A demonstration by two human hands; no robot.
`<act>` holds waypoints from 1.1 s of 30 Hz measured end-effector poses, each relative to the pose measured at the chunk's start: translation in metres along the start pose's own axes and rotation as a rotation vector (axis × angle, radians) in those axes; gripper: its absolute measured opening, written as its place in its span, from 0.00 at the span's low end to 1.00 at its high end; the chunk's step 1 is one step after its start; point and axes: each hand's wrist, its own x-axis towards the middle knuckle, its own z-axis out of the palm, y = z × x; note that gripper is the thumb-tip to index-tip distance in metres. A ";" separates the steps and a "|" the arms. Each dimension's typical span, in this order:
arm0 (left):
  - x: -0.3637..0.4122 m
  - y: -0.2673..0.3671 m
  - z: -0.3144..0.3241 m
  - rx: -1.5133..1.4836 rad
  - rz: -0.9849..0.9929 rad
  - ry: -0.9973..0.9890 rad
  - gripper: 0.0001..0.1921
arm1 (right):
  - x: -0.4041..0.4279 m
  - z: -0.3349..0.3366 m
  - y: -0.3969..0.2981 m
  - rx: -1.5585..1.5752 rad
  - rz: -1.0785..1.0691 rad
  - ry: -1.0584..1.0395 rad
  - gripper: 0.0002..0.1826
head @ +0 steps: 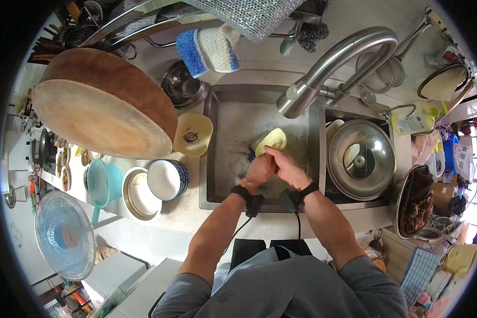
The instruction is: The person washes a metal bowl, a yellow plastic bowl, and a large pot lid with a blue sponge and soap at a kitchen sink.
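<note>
A small pale yellow dish (pixel 276 138) is held over the steel sink basin (pixel 204 175), tilted. My left hand (pixel 259 170) is closed at the dish's near edge, its fingers mostly hidden. Against it, my right hand (pixel 287 167) has its thumb at the dish's near rim; its other fingers are hidden. Above and right of the hands arches a steel faucet (pixel 302 93). Something dark blue lies just left of the dish, too hidden to name. A yellow plastic tray with a printed picture (pixel 198 143) rests at the basin's left edge.
Left of the sink stand a big round wooden chopping block (pixel 103 115), stacked blue-and-white bowls (pixel 165 181), a steel bowl (pixel 141 206) and a turquoise dipper (pixel 103 183). On the right, a metal pot lid (pixel 361 175) covers the second basin. Cloths (pixel 216 49) hang behind.
</note>
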 end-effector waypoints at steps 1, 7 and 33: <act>-0.002 0.005 0.004 -0.013 -0.036 -0.022 0.22 | 0.004 -0.008 -0.002 -0.111 -0.017 0.080 0.20; -0.038 0.004 0.007 0.393 0.177 0.039 0.24 | 0.043 -0.072 0.018 -0.878 -0.215 0.421 0.18; -0.012 -0.034 -0.048 0.237 -0.334 -0.153 0.25 | -0.013 -0.021 -0.026 -1.240 -0.610 0.395 0.25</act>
